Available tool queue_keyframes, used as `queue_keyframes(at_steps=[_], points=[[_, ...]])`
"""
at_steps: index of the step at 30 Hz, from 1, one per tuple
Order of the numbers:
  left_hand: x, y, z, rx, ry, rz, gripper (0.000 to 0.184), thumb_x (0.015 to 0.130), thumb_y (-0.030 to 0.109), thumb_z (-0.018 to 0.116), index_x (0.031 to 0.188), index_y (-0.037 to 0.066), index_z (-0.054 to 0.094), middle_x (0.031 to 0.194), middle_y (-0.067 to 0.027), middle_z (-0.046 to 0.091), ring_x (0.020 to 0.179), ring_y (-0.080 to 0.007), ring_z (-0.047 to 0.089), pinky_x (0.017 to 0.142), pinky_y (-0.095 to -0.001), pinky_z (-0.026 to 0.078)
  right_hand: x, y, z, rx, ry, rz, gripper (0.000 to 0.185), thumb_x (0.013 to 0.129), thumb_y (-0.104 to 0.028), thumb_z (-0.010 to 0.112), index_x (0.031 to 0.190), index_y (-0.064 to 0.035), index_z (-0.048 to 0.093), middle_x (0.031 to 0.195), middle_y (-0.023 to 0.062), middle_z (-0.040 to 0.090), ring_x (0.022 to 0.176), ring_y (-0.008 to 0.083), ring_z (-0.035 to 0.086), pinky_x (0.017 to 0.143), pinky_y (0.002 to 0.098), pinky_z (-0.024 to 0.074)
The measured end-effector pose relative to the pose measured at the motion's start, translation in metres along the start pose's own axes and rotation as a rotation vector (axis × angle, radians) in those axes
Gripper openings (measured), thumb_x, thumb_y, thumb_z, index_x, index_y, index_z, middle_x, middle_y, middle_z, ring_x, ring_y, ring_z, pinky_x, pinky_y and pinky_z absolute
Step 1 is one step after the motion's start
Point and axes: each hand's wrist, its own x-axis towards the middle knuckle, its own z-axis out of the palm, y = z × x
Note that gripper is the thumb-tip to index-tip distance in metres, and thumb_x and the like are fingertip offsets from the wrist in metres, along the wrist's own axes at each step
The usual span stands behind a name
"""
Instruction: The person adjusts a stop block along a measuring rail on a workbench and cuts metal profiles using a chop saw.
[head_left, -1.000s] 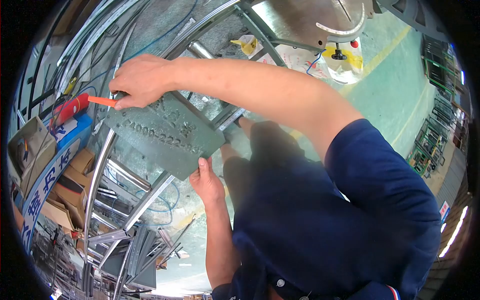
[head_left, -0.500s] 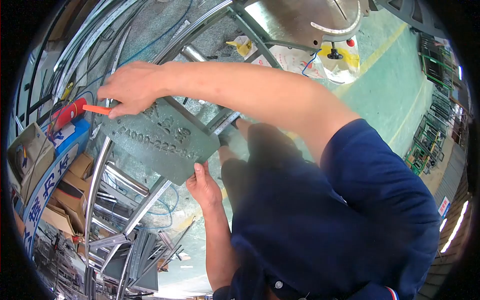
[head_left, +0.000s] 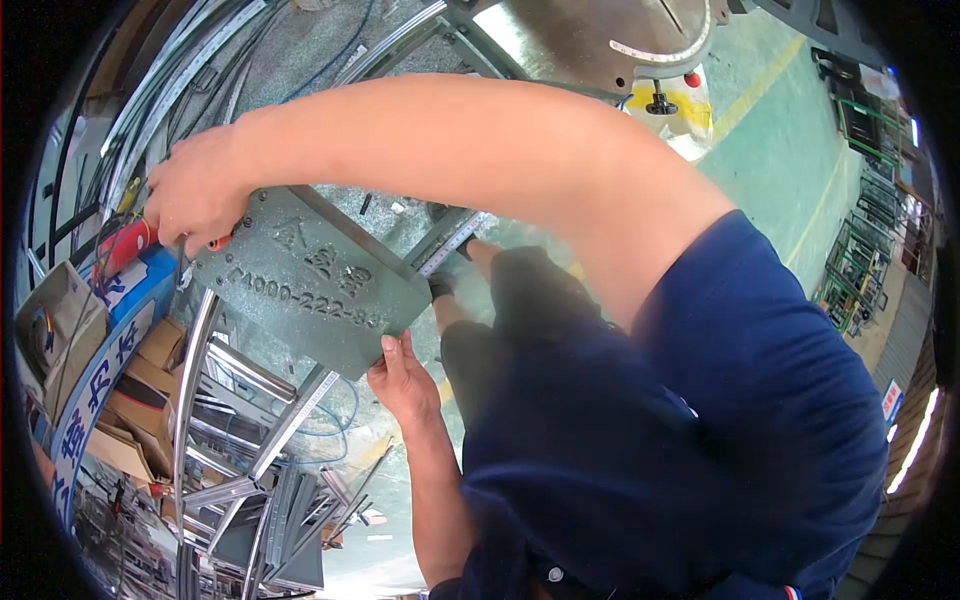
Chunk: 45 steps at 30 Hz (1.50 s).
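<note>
A grey-green plate [head_left: 300, 300] with raised or cut characters and numbers lies over the metal frame [head_left: 290, 425]. My left hand [head_left: 403, 380] pinches its near corner, thumb on top and fingers underneath. At the far left end of the plate, my right hand [head_left: 200, 190] is curled with the knuckles up. Below its palm shows a small orange-red end [head_left: 220, 242] of a slim tool; the rest of it is hidden by the hand. Just left of the right hand's fingertips lies a red cylinder [head_left: 128, 247].
A round machine table [head_left: 590, 45] with a scale and black knob [head_left: 660, 100] stands beyond my right arm. Cardboard boxes [head_left: 150, 400], a grey bin [head_left: 60, 320] and a blue lettered board [head_left: 95, 385] sit at left. Metal profiles [head_left: 285, 520] lie below; racks [head_left: 865, 270] stand far right.
My right hand has moved left and slightly down, toward the red cylinder; the orange tool, earlier sticking out left, is now mostly covered. The left hand still holds the plate corner.
</note>
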Motion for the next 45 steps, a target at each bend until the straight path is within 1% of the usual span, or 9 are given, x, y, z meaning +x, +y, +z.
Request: queue_keyframes(at_steps=[2,4,5,7,10,25,40,42,45], points=[[0.0,-0.001,-0.001,0.0,-0.002,-0.002,0.025,0.098,0.02,0.06,0.114,0.0,0.059,0.118,-0.009,0.063,0.111,-0.0188,0.058,0.102,-0.0416,0.044,-0.006,0.004,-0.006,0.04,0.023,0.058,0.029,0.09,-0.038,0.058,0.103,-0.0138,0.067,0.122,0.0036,0.061,0.11,0.0313,0.058,0.086,0.047,0.0504],[0.0,0.0,-0.001,0.002,-0.005,-0.006,0.025,0.098,0.02,0.06,0.114,0.001,0.06,0.117,-0.0089,0.064,0.11,-0.0185,0.058,0.101,-0.0411,0.045,-0.012,0.012,-0.01,0.126,0.041,0.105,0.032,0.088,-0.04,0.061,0.094,-0.0093,0.066,0.1,0.0064,0.067,0.099,0.0312,0.063,0.079,0.0469,0.0507],[-0.001,0.002,0.002,0.004,-0.001,-0.003,0.025,0.098,0.02,0.06,0.114,0.001,0.06,0.117,-0.0089,0.064,0.109,-0.0183,0.058,0.101,-0.0407,0.045,-0.016,0.014,-0.011,0.125,0.04,0.103,0.032,0.088,-0.04,0.061,0.094,-0.0093,0.066,0.1,0.0064,0.067,0.099,0.0312,0.063,0.079,0.0469,0.0507],[-0.001,0.002,0.003,0.006,0.003,-0.002,0.025,0.098,0.02,0.06,0.114,0.001,0.06,0.116,-0.0089,0.064,0.109,-0.0182,0.058,0.1,-0.0403,0.045,-0.027,0.017,-0.01,0.17,0.13,0.096,0.034,0.087,-0.041,0.064,0.089,-0.0067,0.064,0.086,0.0089,0.066,0.089,0.0328,0.064,0.074,0.0465,0.0502],[0.0,0.001,0.001,-0.009,-0.009,0.002,0.025,0.097,0.02,0.06,0.113,0.001,0.061,0.116,-0.0089,0.064,0.108,-0.018,0.059,0.1,-0.0398,0.046,-0.041,0.014,-0.005,0.243,0.17,0.143,0.035,0.085,-0.041,0.066,0.088,-0.0063,0.064,0.082,0.0099,0.065,0.089,0.0338,0.064,0.072,0.0465,0.0497],[0.001,0.0,0.001,-0.001,-0.026,0.005,0.029,0.098,0.021,0.059,0.119,0.001,0.059,0.121,-0.0087,0.062,0.111,-0.0186,0.057,0.103,-0.0415,0.042,-0.06,-0.01,0.015,0.175,0.369,0.33,0.034,0.08,-0.041,0.071,0.085,-0.0084,0.063,0.081,0.0067,0.066,0.083,0.0324,0.065,0.066,0.0474,0.0515],[0.001,0.003,0.006,0.017,-0.032,0.007,0.04,0.099,0.025,0.058,0.128,0.0,0.05,0.129,-0.0089,0.056,0.116,-0.0194,0.053,0.105,-0.0433,0.039,-0.065,-0.022,0.032,0.131,0.539,0.403,0.036,0.076,-0.044,0.072,0.079,-0.0102,0.061,0.077,0.0042,0.064,0.081,0.0281,0.064,0.07,0.0422,0.0515],[0.0,0.004,0.007,-0.057,0.006,0.003,0.041,0.094,0.021,0.065,0.123,-0.005,0.055,0.126,-0.0125,0.06,0.114,-0.0218,0.057,0.104,-0.0398,0.041,-0.065,-0.024,0.035,0.136,0.574,0.407,0.036,0.075,-0.044,0.073,0.078,-0.01,0.061,0.076,0.004,0.064,0.081,0.028,0.064,0.07,0.0418,0.0514],[0.0,0.005,0.01,-0.072,0.01,0.015,0.041,0.094,0.021,0.065,0.124,-0.006,0.055,0.126,-0.0129,0.059,0.114,-0.0222,0.057,0.106,-0.0407,0.04,-0.066,-0.026,0.037,0.143,0.639,0.41,0.036,0.074,-0.043,0.073,0.076,-0.0098,0.06,0.075,0.0039,0.064,0.079,0.0278,0.063,0.069,0.0414,0.0509]])
